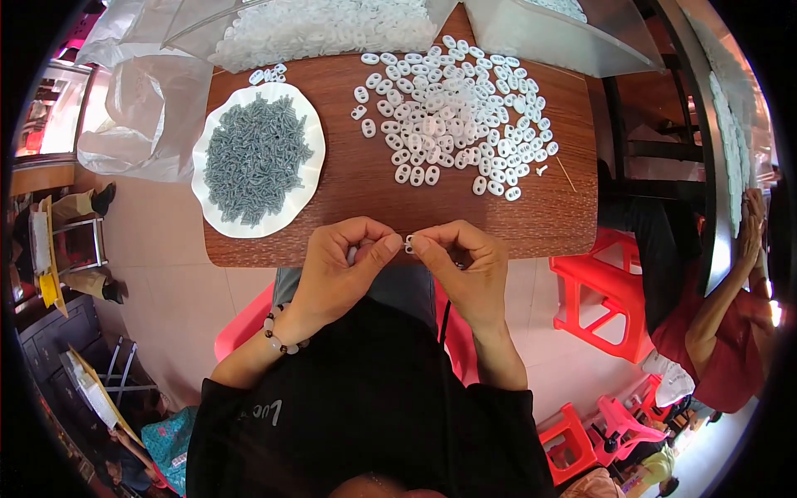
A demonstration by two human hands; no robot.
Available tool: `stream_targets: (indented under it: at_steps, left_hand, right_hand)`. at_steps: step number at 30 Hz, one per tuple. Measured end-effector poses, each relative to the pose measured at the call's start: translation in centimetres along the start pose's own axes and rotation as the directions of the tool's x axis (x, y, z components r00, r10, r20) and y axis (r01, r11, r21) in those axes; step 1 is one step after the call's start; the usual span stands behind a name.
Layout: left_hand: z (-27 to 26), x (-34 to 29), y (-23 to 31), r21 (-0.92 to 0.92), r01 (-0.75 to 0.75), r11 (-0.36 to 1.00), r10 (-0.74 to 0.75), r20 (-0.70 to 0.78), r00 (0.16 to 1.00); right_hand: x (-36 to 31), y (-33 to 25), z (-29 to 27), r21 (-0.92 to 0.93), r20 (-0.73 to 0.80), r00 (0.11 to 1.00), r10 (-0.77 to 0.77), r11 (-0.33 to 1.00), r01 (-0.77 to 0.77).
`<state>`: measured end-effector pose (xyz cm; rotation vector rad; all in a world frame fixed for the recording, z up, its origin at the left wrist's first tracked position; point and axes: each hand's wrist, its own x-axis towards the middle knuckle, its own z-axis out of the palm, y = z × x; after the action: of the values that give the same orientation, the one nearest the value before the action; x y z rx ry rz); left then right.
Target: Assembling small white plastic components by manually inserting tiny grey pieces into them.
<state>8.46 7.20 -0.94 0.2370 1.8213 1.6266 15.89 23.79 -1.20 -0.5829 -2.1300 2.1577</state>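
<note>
At the near edge of the table, my left hand (349, 261) and my right hand (466, 270) meet fingertip to fingertip. Both pinch one small white two-holed plastic piece (409, 243). Something pale also shows inside the curled fingers of my left hand, too hidden to name. Ahead to the left stands a white scalloped plate (314, 162) heaped with small grey-blue pin-like parts (256, 158). Many loose oval white two-holed pieces (432, 124) are spread over the table beyond my right hand, some stacked in a translucent pile.
A clear bin (332, 33) of white pieces stands at the table's far edge, another bin (564, 37) beside it. A thin stick (566, 174) lies on the brown table (357, 195). Red stools (606, 290) and another person's arms (718, 307) are at right.
</note>
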Motion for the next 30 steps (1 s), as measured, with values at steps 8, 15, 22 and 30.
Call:
stream_targets:
  at_steps: [8, 15, 22, 30]
  left_hand:
    - [0.1, -0.1, -0.2, 0.028, -0.008, 1.000, 0.009, -0.026, 1.000]
    - [0.7, -0.2, -0.3, 0.021, -0.071, 0.997, 0.073, -0.110, 0.991]
    - [0.5, -0.1, -0.2, 0.051, -0.037, 0.998, 0.042, -0.099, 0.994]
    - [0.1, 0.2, -0.4, -0.037, -0.038, 0.999, 0.036, -0.033, 0.999]
  right_hand:
    - [-0.2, -0.3, 0.6, -0.090, -0.025, 0.999, -0.023, 0.996, 0.021]
    - [-0.2, 0.0, 1.3, -0.053, -0.062, 0.997, -0.034, 0.998, 0.031]
    - [0.1, 0.5, 1.3, -0.044, -0.035, 0.998, -0.061, 0.997, 0.060]
    - [0.2, 0.2, 0.9, 0.065, -0.048, 0.999, 0.005, 0.998, -0.002]
